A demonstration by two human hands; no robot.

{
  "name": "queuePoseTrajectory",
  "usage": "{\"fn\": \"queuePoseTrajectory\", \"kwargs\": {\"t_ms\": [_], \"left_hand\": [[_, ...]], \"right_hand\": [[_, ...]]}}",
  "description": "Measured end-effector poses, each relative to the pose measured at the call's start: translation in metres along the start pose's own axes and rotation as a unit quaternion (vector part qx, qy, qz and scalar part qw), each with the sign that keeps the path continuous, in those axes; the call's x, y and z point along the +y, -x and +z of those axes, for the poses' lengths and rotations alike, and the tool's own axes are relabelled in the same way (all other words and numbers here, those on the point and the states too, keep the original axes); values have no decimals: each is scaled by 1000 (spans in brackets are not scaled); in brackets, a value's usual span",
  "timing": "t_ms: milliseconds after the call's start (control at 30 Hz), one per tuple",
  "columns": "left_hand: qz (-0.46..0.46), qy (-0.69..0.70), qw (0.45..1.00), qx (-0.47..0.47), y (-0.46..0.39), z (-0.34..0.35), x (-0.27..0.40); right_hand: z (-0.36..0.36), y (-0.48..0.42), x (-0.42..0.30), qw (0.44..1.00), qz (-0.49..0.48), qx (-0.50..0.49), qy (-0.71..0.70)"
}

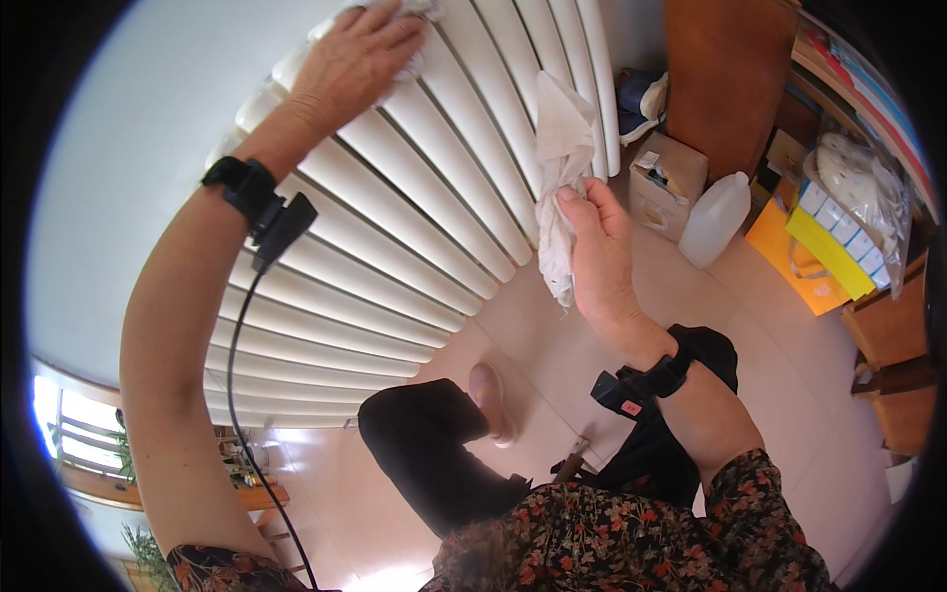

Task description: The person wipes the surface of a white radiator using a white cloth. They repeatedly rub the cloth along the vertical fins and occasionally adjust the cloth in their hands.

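Observation:
A white column radiator (436, 140) stands against the wall before me. Across its top rests my left hand (355, 63), fingers spread over a crumpled white cloth (409, 68) that shows only at the hand's edges. My right hand (605, 248) is in front of the radiator's right part. Between its thumb and fingers it pinches a second whitish cloth (566, 133). One end of that cloth sticks up over the columns; the other hangs down, twisted, past the palm.
Right of the radiator are shoes (642, 103), a cardboard box (666, 185) and a translucent plastic jug (714, 218) on the tiled floor. An orange bag (795, 259) and wooden furniture (729, 74) stand farther right. A black cable (233, 370) hangs from my left wrist device.

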State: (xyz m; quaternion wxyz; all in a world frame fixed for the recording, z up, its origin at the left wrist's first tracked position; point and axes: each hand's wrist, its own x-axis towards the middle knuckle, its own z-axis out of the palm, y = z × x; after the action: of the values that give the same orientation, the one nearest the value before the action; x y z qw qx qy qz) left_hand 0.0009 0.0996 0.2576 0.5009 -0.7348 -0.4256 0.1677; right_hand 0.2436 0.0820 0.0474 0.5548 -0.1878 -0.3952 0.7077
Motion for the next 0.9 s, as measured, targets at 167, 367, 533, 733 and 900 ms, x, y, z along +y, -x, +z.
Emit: {"fn": "queuePoseTrajectory", "kwargs": {"t_ms": [167,367,533,733,900], "left_hand": [[-126,52,988,74,44,12,26],[-45,209,977,6,97,100,184],[30,254,964,-69,130,158,293],[147,237,957,-76,138,224,349],[130,280,943,-126,154,274,435]], "right_hand": [[-2,-1,0,1000,15,1,3],[-13,-5,11,998,31,-2,53],[-19,-12,24,992,66,-3,112],[-2,-18,43,982,107,-8,154],[1,-21,39,974,136,-44,174]]}}
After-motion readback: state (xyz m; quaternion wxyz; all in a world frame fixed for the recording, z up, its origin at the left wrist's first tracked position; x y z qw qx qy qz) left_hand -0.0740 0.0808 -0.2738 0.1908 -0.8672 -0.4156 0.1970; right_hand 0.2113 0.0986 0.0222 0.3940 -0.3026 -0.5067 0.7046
